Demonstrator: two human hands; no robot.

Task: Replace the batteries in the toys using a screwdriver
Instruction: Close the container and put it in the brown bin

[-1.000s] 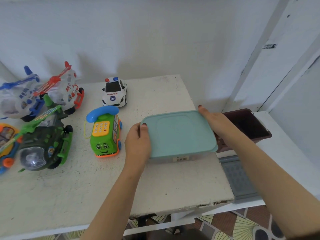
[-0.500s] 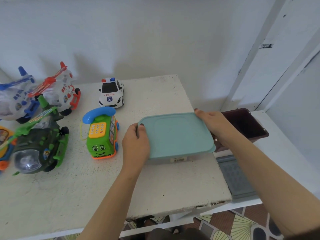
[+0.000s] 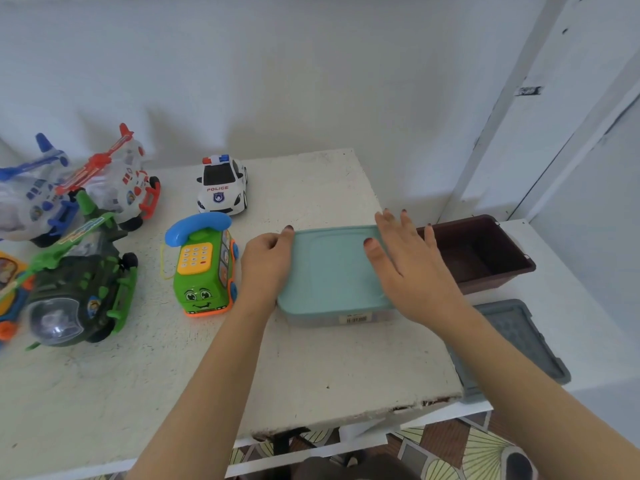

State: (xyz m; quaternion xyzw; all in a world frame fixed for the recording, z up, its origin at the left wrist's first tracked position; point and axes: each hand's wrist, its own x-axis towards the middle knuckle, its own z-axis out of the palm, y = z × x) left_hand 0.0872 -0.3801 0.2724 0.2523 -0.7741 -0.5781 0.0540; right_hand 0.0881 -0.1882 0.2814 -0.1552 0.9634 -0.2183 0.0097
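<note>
Left hand [image 3: 268, 263] grips the lidded box [image 3: 332, 271]; right hand [image 3: 412, 268] flat over it, fingers spread — contents hidden.

phone toy [image 3: 202, 271] left of box [image 3: 332, 271] | tub [image 3: 485, 258] right of box

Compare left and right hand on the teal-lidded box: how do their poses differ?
Left hand curls its fingers round the left edge of the teal-lidded box; right hand has fingers straight and spread. Left hand sits at the box's side, next to the green phone toy; right hand lies over the lid's right part, near the brown tray. Shared: both are at the same box, which rests on the table.
</note>
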